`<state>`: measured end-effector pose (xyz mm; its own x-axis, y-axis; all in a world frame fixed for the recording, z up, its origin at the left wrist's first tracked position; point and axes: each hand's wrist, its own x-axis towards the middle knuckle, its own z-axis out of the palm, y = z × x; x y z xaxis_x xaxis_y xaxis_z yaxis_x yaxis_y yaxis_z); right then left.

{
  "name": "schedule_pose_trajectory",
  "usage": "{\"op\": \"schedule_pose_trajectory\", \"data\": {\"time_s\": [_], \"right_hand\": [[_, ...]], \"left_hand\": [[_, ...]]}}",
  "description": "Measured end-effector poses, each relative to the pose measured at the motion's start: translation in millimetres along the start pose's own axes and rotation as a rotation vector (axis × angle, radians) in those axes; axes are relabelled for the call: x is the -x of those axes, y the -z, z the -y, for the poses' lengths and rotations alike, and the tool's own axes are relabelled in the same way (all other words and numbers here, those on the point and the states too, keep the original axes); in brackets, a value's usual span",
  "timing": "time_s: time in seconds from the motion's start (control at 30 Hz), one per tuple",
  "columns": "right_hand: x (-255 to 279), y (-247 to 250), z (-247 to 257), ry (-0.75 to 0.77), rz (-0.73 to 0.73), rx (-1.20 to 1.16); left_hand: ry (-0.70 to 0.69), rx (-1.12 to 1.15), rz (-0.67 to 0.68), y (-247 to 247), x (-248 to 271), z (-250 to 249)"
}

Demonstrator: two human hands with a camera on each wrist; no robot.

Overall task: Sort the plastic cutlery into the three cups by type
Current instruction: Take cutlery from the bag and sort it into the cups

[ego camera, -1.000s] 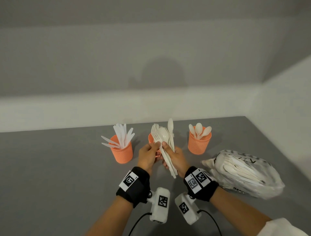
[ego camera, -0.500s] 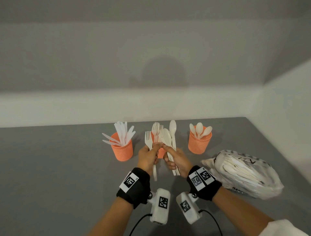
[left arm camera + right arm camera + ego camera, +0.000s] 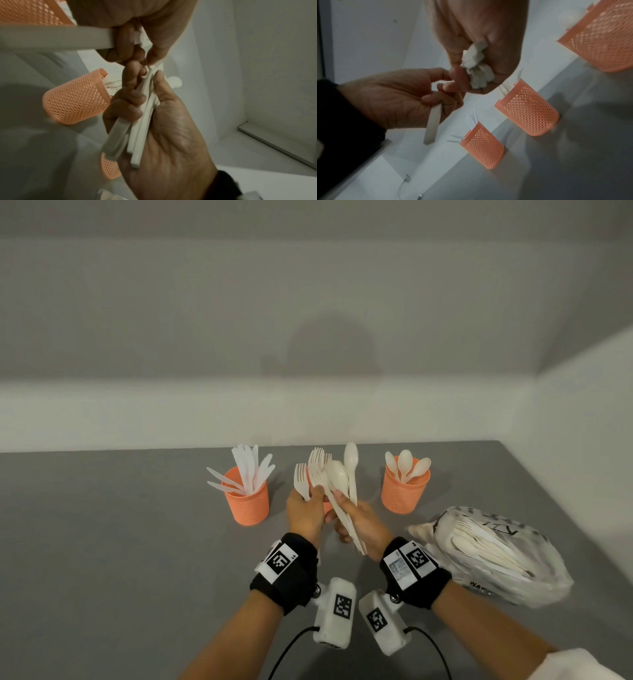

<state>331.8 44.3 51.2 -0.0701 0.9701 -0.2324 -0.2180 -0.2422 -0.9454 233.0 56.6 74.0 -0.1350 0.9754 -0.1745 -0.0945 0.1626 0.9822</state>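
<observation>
Three orange mesh cups stand in a row: the knife cup on the left, the fork cup in the middle, mostly hidden behind my hands in the head view, and the spoon cup on the right. My left hand pinches a single white fork, tines up, just left of the bundle. My right hand grips a bundle of white spoons and forks by the handles. Both hands hover in front of the fork cup. The fork's handle sticks out below my left fist.
A clear plastic bag full of white cutlery lies on the grey table to the right of my right wrist. A white wall runs behind the cups and along the table's right edge.
My left hand has drawn one fork out of the bundle and moved it to the left. The right hand keeps the rest of the bundle, nearly in place.
</observation>
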Motion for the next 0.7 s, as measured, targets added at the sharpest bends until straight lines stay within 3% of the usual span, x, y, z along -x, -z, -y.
{"op": "schedule_pose_trajectory", "data": {"time_s": [0.13,0.3,0.53,0.7], "right_hand": [[-3,4,1,-0.005,-0.011,-0.066],[-4,4,0,0.001,-0.042,-0.012],[-7,12,1,-0.079,0.002,-0.091],[-4,14,8,-0.243,0.199,-0.361]], "left_hand": [[0.003,0.052,-0.009,-1,0,0],[0.065,0.098,0.121,-2,3,5],[0.027,0.158,-0.083,15,-18,-2],[0.052,-0.032,0.151,17,-6,-17]]}}
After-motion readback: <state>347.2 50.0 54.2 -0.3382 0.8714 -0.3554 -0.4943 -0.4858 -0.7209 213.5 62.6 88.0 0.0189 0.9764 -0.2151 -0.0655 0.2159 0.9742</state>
